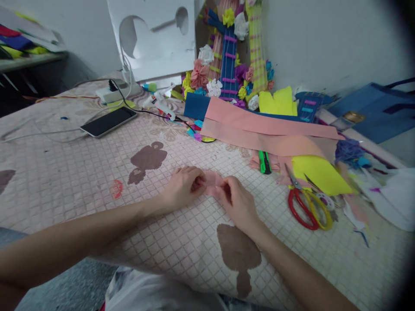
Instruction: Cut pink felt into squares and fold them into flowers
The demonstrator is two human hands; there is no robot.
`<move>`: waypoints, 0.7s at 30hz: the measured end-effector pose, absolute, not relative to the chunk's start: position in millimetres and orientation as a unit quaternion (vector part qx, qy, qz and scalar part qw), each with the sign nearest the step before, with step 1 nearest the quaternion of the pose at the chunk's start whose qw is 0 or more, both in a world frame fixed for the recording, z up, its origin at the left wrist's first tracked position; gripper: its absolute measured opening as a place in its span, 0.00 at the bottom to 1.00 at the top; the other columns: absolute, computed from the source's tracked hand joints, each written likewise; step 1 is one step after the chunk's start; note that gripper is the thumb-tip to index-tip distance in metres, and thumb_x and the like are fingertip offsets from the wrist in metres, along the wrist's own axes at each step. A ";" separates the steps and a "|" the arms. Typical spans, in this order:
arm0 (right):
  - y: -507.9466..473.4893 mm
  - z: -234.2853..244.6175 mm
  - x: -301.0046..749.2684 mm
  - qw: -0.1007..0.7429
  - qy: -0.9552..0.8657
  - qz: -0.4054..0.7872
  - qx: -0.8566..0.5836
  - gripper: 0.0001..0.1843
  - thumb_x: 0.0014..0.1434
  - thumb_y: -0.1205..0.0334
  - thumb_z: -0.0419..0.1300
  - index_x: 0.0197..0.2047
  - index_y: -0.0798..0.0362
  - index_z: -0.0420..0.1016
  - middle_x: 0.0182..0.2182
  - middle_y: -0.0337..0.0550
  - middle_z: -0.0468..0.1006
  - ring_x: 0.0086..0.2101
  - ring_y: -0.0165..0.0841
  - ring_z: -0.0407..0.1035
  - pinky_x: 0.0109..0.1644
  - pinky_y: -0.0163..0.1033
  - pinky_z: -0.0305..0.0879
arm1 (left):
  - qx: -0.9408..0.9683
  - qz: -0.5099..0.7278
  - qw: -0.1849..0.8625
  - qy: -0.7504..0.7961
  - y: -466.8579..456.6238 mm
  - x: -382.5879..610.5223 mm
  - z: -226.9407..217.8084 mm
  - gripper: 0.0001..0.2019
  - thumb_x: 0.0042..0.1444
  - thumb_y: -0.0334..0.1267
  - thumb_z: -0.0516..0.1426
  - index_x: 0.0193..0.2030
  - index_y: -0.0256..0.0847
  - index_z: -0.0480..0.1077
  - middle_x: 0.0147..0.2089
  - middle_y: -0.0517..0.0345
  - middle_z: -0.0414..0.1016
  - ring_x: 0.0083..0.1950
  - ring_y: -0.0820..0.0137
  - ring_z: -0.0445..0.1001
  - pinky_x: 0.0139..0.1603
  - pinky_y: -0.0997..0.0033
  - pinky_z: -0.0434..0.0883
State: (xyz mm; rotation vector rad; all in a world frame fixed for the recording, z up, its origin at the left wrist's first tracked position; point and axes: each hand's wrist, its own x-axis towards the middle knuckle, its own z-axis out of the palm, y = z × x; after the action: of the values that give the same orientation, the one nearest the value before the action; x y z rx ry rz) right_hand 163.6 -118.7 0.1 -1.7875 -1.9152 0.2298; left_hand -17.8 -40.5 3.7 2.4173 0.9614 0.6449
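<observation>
A small piece of pink paper (212, 180) is stretched between my two hands, just above the patterned tablecloth (181, 233). My left hand (184, 185) pinches its left side, with the fingers curled in. On the other side, my right hand (238, 201) grips the right edge between thumb and fingers. Parts of the paper are covered by my fingertips, and its exact shape is hard to make out.
Scissors with red and yellow handles (309, 209) lie at the right, near a green cutter (264, 163) and pink sheets (259, 129). Behind are a glue gun (162, 106), a phone (109, 122), a power strip (112, 91) and flower-decorated paper guitars (228, 65).
</observation>
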 end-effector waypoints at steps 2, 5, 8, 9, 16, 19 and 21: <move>-115.6 0.3 158.3 0.219 -0.698 0.048 -0.680 0.08 0.61 0.55 0.52 0.38 0.51 0.61 0.33 0.43 0.74 0.28 0.34 0.69 0.25 0.35 0.53 | 0.882 0.230 0.209 0.354 -41.7 -15.4 3.0 0.05 0.53 0.36 0.57 0.35 0.39 0.66 0.36 0.57 0.73 0.40 0.66 0.69 0.41 0.64 0.63; -114.3 -1.6 155.8 0.203 -0.703 0.032 -0.681 0.07 0.60 0.58 0.53 0.39 0.51 0.62 0.35 0.45 0.74 0.28 0.34 0.69 0.25 0.35 0.51 | 0.880 0.237 0.203 0.359 -43.1 -14.3 1.9 0.06 0.52 0.34 0.57 0.36 0.39 0.66 0.36 0.57 0.72 0.40 0.66 0.69 0.42 0.63 0.64; -117.9 -2.4 162.5 0.276 -0.693 0.084 -0.661 0.03 0.60 0.61 0.53 0.37 0.51 0.62 0.33 0.42 0.73 0.29 0.33 0.68 0.28 0.35 0.57 | 0.854 0.296 0.253 0.345 -41.4 -19.2 0.7 0.07 0.50 0.29 0.56 0.37 0.38 0.65 0.37 0.56 0.71 0.38 0.69 0.69 0.39 0.67 0.66; -119.2 -2.2 166.2 0.316 -0.679 0.106 -0.654 0.03 0.60 0.62 0.53 0.37 0.51 0.63 0.32 0.41 0.72 0.29 0.31 0.67 0.29 0.35 0.58 | 0.840 0.322 0.271 0.343 -39.6 -21.9 0.7 0.08 0.50 0.29 0.55 0.38 0.38 0.65 0.37 0.56 0.70 0.38 0.70 0.69 0.37 0.70 0.67; -108.9 3.0 194.6 0.389 -0.634 0.144 -0.653 0.04 0.60 0.63 0.52 0.34 0.52 0.66 0.28 0.39 0.71 0.28 0.30 0.64 0.31 0.35 0.61 | 0.833 0.283 0.284 0.382 -12.0 -34.9 9.3 0.07 0.53 0.30 0.51 0.35 0.37 0.69 0.32 0.57 0.71 0.29 0.75 0.67 0.28 0.76 0.64; -97.7 5.4 201.1 0.310 -0.682 0.155 -0.644 0.04 0.58 0.65 0.53 0.32 0.52 0.67 0.29 0.39 0.72 0.29 0.31 0.65 0.33 0.36 0.60 | 0.843 0.242 0.276 0.393 0.4 -31.4 12.5 0.08 0.51 0.29 0.51 0.36 0.37 0.70 0.29 0.59 0.73 0.29 0.75 0.69 0.29 0.77 0.64; -92.3 6.9 202.0 0.264 -0.702 0.161 -0.641 0.03 0.57 0.65 0.54 0.32 0.51 0.67 0.29 0.40 0.72 0.30 0.32 0.66 0.33 0.36 0.60 | 0.843 0.221 0.282 0.401 6.6 -27.9 13.5 0.07 0.50 0.31 0.53 0.35 0.36 0.71 0.28 0.59 0.73 0.28 0.75 0.69 0.29 0.77 0.64</move>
State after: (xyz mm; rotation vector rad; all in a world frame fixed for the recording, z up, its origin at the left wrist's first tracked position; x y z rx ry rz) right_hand 202.0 -92.3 6.9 -1.7338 -1.8974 0.4350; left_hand -27.9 6.6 13.5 2.2592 1.0741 0.5923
